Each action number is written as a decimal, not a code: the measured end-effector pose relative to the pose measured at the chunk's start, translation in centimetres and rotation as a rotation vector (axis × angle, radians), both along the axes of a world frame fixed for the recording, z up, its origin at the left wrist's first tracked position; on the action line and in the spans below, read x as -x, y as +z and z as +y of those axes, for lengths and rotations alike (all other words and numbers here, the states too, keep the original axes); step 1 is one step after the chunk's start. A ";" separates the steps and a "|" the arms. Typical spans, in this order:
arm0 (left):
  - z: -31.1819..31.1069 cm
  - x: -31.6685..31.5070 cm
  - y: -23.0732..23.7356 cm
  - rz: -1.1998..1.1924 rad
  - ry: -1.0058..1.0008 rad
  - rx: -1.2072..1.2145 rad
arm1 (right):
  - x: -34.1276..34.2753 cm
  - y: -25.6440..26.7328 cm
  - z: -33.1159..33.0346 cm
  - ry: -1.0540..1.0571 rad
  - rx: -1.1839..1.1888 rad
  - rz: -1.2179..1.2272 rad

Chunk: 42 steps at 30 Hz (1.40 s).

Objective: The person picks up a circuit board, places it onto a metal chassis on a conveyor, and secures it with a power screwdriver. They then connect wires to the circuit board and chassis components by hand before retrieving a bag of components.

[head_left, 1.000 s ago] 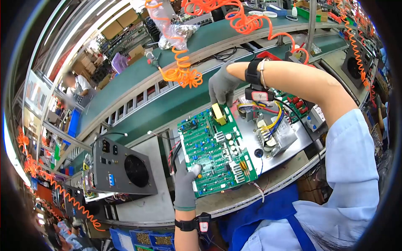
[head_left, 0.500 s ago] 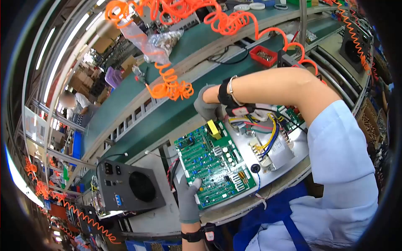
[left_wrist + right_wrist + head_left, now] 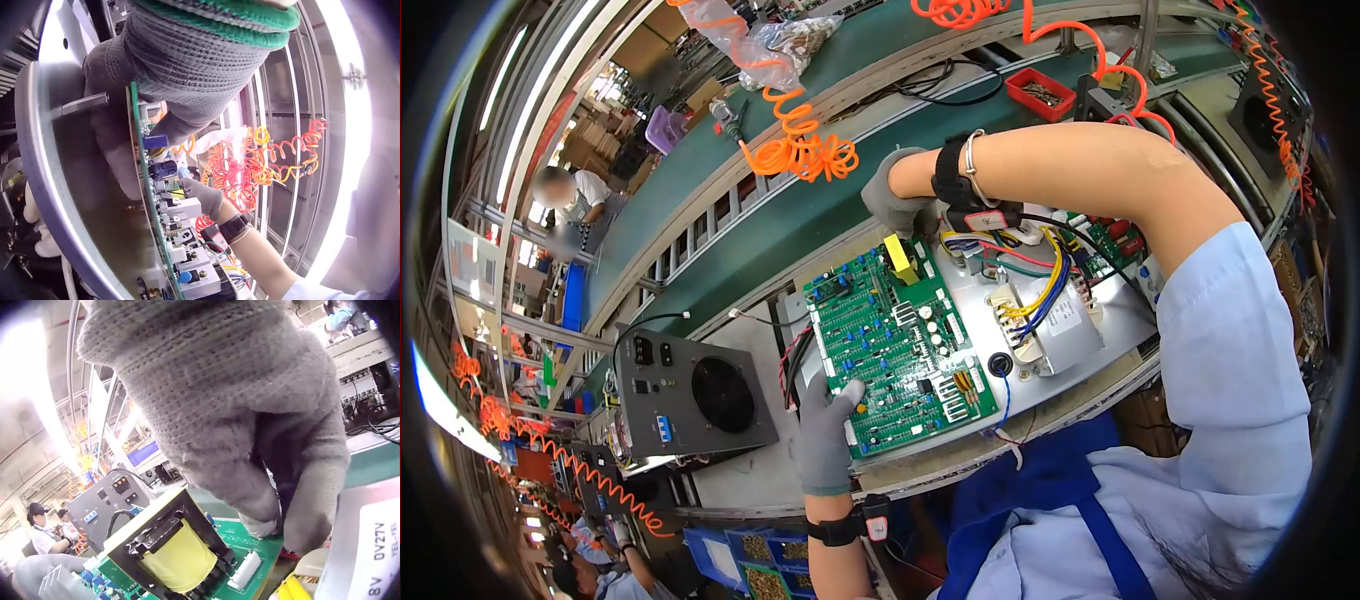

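Note:
A green circuit board (image 3: 880, 345) full of small parts lies over a silver metal chassis (image 3: 1025, 395). My gloved left hand (image 3: 825, 440) grips its left edge, the thumb on top and the fingers beneath. In the left wrist view, a space shows between the board's edge and the metal plate (image 3: 62, 187). At the far corner my gloved right hand (image 3: 895, 195) holds the board's edge, beside a yellow transformer (image 3: 178, 556). Right of the board, a metal-cased part (image 3: 1070, 335) with yellow and blue wires sits on the chassis.
A grey fan box (image 3: 695, 395) stands to the left. Blue bins (image 3: 715, 555) of small parts lie at the near edge. Beyond the chassis runs a green conveyor (image 3: 800, 215). Orange coiled hoses (image 3: 800, 150) hang over it, and a red tray (image 3: 1040, 93) of small parts sits at the far right.
My right hand has shifted slightly left at the board's far corner, and the forearm with it, so the red tray shows fully. The left hand keeps its grip. The head view has turned a little.

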<state>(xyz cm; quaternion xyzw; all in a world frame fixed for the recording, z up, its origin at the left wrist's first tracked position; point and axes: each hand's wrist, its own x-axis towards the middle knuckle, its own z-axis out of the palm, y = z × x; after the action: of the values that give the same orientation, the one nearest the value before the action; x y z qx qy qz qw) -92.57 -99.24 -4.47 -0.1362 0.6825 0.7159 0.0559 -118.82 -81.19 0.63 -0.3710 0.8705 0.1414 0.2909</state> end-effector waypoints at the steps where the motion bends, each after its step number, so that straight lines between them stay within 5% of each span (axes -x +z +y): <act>1: 0.0 -0.1 0.1 0.001 0.009 0.000 | -0.2 0.3 0.1 0.009 0.000 0.001; 6: -0.5 -1.7 2.5 -0.148 0.160 0.319 | -0.4 0.5 0.1 0.132 -0.047 0.083; 11: -1.8 -5.9 1.9 0.077 0.344 0.238 | 0.8 -0.2 -0.3 0.527 -0.184 0.139; 12: -2.0 -7.0 1.5 0.132 0.350 0.371 | 0.4 0.4 -0.2 0.673 -0.246 0.150; 16: -0.6 -10.7 0.1 0.030 0.206 0.696 | 4.7 -3.9 1.0 0.536 -0.073 -0.062; 18: 0.1 -10.8 -0.7 0.060 0.216 0.676 | 6.7 -5.8 1.2 0.816 -0.093 -0.079; 20: 0.6 -10.3 -0.7 0.082 0.288 0.608 | -0.3 0.3 0.5 -0.305 0.069 -0.196; 22: -0.2 -10.1 -1.5 0.165 0.249 0.646 | -0.5 0.0 0.7 -0.538 0.208 -0.341; 28: -0.9 -10.0 -2.3 0.318 0.189 0.770 | -1.4 0.7 1.0 -0.701 0.271 -0.421; 35: -1.4 -10.2 -2.2 0.275 0.129 0.784 | -1.4 0.8 0.6 -0.630 0.207 -0.328; 37: -1.8 -9.7 -1.1 0.165 0.065 0.607 | -1.4 1.4 0.7 -0.563 0.173 -0.270; 40: -2.4 -9.4 -1.1 0.060 -0.077 0.768 | -1.0 1.2 1.1 -0.424 0.172 -0.271; 42: -3.0 -9.0 0.2 -0.059 -0.150 0.638 | -0.7 0.9 1.3 -0.414 0.182 -0.281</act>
<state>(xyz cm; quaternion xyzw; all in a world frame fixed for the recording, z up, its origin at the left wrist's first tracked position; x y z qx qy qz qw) -83.55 -102.20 -4.25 -0.1169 0.8786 0.4556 0.0828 -118.07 -79.87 1.51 -0.2256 0.8881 -0.0527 0.3970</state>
